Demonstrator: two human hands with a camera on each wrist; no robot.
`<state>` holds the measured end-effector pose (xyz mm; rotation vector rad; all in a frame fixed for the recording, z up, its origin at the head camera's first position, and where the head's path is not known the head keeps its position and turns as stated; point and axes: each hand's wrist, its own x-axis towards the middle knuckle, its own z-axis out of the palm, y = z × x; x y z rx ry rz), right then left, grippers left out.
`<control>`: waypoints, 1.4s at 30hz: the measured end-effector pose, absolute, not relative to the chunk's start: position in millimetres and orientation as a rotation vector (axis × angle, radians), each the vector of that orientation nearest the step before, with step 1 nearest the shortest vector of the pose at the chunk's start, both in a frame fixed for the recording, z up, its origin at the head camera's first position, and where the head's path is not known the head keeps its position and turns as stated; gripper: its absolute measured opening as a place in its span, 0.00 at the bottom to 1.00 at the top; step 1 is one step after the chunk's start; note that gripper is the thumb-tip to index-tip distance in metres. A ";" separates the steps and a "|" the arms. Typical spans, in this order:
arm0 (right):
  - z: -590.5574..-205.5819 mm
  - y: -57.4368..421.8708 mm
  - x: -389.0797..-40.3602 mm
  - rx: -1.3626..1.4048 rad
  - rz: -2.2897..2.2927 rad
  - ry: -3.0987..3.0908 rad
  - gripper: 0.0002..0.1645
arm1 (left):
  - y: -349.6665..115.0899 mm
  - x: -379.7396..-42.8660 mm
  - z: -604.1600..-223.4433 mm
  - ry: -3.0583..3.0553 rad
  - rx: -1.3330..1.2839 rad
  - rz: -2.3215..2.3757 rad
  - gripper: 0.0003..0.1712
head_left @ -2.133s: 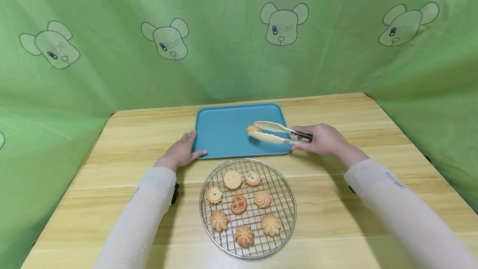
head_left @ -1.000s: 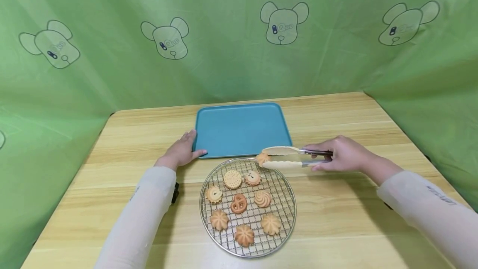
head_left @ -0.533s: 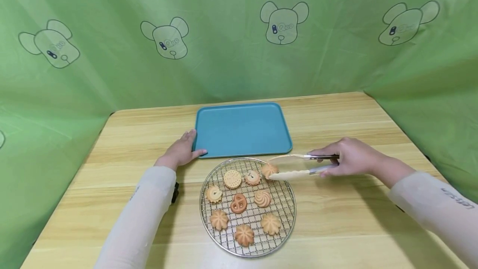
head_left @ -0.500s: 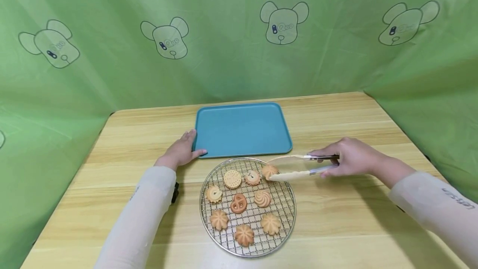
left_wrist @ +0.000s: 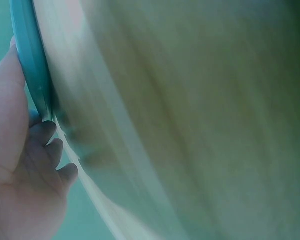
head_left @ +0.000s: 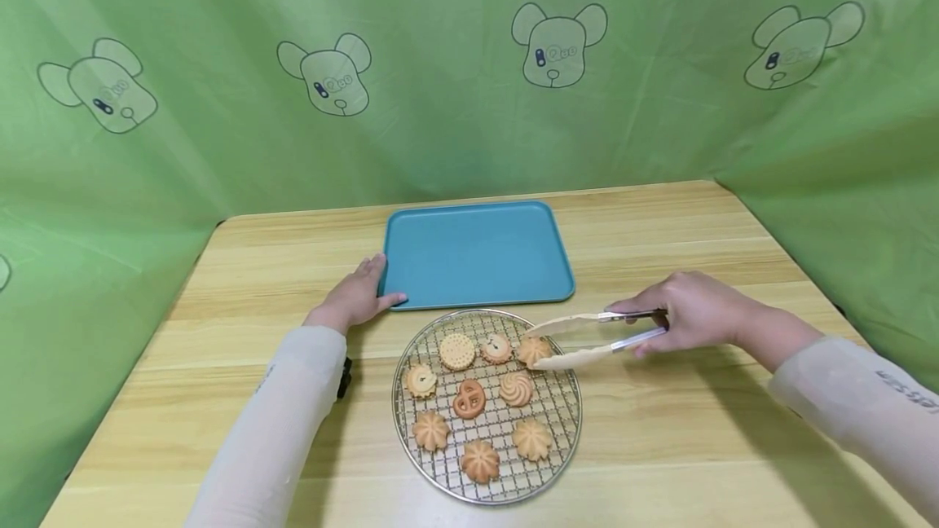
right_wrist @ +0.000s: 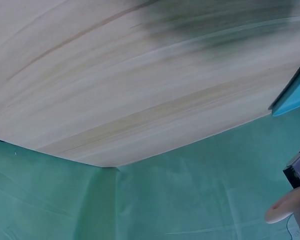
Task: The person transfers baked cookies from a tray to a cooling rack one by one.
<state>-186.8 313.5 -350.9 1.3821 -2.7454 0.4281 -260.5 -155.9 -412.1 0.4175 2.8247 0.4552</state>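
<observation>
My right hand (head_left: 693,312) grips the handles of a pair of tongs (head_left: 572,358) with cream scalloped tips. Its tips stand spread on both sides of a flower-shaped cookie (head_left: 534,352) at the upper right of a round wire rack (head_left: 555,475); whether both touch it I cannot tell. Over on the left, my left hand (head_left: 355,296) rests against the front left corner of a blue tray (head_left: 477,255), fingers along its side and thumb on its front edge. In the left wrist view the thumb and fingertips lie by the tray's rim (left_wrist: 32,55).
Several other cookies lie on the rack, among them a pretzel-shaped one (head_left: 469,399), a swirled one (head_left: 516,389) and a round dotted one (head_left: 457,352). The rack stands just in front of the tray on a wooden table (head_left: 660,430). Green cloth (head_left: 440,129) surrounds the table's back and sides.
My right hand has brought the tongs and the flower-shaped cookie from over the tray toward me and onto the rack. The tong tips have since spread wider. My left hand has stayed put.
</observation>
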 end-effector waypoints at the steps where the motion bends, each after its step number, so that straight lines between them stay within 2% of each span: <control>1: -350.2 313.4 -186.4 1.383 0.424 -2.751 0.33 | -155.9 -260.6 -412.0 2.825 0.417 0.455 0.52; 20: -348.2 315.8 -182.2 1.372 0.396 -2.784 0.36 | -155.9 -263.3 -414.8 2.815 0.413 0.461 0.53; 29: -349.7 313.8 -183.2 1.256 0.417 -2.823 0.38 | -156.6 -263.5 -416.3 2.814 0.409 0.460 0.53; 42: -352.0 297.4 -186.0 1.005 0.325 -2.881 0.51 | -156.1 -261.8 -416.6 2.824 0.426 0.463 0.52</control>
